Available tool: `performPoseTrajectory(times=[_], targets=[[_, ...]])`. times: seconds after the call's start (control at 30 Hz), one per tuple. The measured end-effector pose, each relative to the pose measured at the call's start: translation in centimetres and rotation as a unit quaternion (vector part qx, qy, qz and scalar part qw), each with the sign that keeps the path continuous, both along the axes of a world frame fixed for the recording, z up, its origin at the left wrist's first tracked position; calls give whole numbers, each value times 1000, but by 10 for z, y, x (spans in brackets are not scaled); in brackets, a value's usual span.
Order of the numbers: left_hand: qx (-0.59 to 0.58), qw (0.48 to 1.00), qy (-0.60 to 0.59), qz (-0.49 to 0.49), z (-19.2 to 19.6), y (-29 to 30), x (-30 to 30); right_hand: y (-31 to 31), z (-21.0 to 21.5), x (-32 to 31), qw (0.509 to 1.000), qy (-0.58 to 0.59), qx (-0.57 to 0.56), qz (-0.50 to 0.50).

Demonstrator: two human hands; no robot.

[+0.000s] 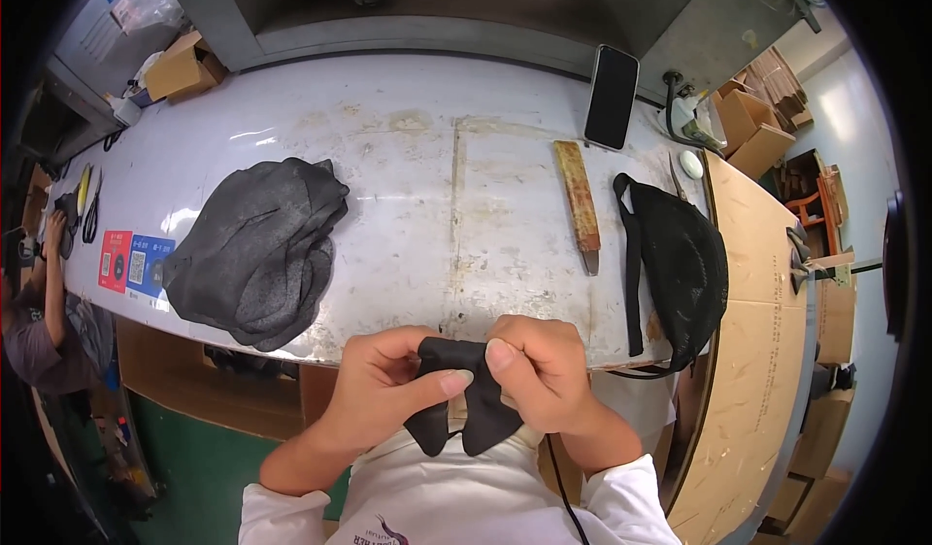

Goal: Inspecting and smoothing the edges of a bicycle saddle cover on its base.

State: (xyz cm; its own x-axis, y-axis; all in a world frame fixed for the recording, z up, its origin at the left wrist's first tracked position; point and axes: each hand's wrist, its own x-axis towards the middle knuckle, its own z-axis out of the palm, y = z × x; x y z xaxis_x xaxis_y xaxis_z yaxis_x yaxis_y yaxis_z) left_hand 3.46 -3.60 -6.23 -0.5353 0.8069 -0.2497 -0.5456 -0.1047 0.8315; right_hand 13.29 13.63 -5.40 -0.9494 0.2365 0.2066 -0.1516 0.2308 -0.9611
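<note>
Over the table's near edge, I hold a small black piece of pliable sheet material [451, 353] between both hands. Two flaps of it hang down with a narrow gap between them. My left hand [383, 390] pinches its left side, the thumb lying across the front. On the right side, my right hand [544, 375] grips the upper corner between thumb and bent fingers. A crumpled heap of dark grey cloth [257, 254] lies beyond my left hand. To the right rests a black bag-like mesh item with a strap [680, 264].
A worn yellow-brown tool with a metal tip [579, 200] lies on the white table [408, 205]. Behind it a phone [612, 97] leans upright. Cardboard [752, 351] borders the right side. At the far left, another person [53, 336] reaches onto the table.
</note>
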Motion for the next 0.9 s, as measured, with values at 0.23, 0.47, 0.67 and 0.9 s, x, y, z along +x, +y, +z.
performPoseTrajectory(times=[0.23, 0.47, 0.67, 0.9], targets=[[33, 999, -35, 1, -5, -1, 1, -9, -17, 0, 903, -184, -384, 64], [83, 976, -203, -3, -14, 4, -7, -9, -7, 2, 937, -135, -319, 40], [97, 969, -226, -35, -24, 6, -9, -9, -6, 5, 987, -118, -109, 14], [104, 950, -293, 0, -21, 9, -3, -23, -29, 11, 910, -171, -378, 7]])
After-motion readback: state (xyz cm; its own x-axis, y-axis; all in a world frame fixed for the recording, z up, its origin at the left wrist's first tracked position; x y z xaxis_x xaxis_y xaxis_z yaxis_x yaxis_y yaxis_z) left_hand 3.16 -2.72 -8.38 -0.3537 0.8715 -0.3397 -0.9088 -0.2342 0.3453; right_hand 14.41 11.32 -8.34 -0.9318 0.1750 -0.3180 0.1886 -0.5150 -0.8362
